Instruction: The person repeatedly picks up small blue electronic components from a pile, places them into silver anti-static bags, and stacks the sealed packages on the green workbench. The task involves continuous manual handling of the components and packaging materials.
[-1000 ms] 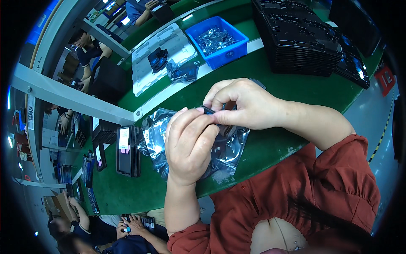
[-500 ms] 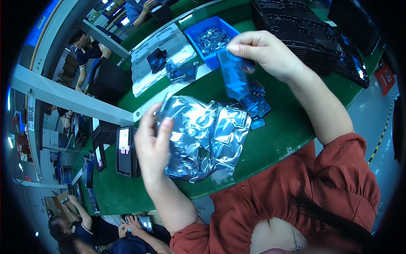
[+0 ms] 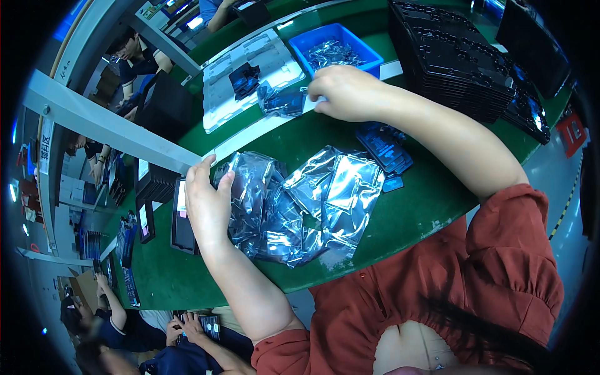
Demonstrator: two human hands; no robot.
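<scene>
My left hand (image 3: 209, 197) is at the left edge of a spread of shiny, see-through silvery bags (image 3: 256, 194). Its fingers stretch away from me with the thumb apart, and the thumb is beside the nearest bag. My right hand (image 3: 347, 94) is farther off, fingers curled, at the right end of a small pile of bagged dark parts (image 3: 282, 100). Whatever those fingertips may grip is hidden. Below the right forearm lies a stack of flat dark-blue parts (image 3: 385, 150) on the green table (image 3: 412, 206).
Behind my right hand stands a blue bin (image 3: 369, 55) of small silvery packets. Left of it lies a pale moulded tray (image 3: 219, 103) with dark parts. Black trays (image 3: 450, 56) are stacked at far right. A grey metal post (image 3: 112, 125) crosses the left; co-workers sit beyond.
My right hand has moved left and down from near the blue bin to the bagged parts; the clear bag it held up no longer shows. My left hand has shifted slightly left, its thumb off the bags.
</scene>
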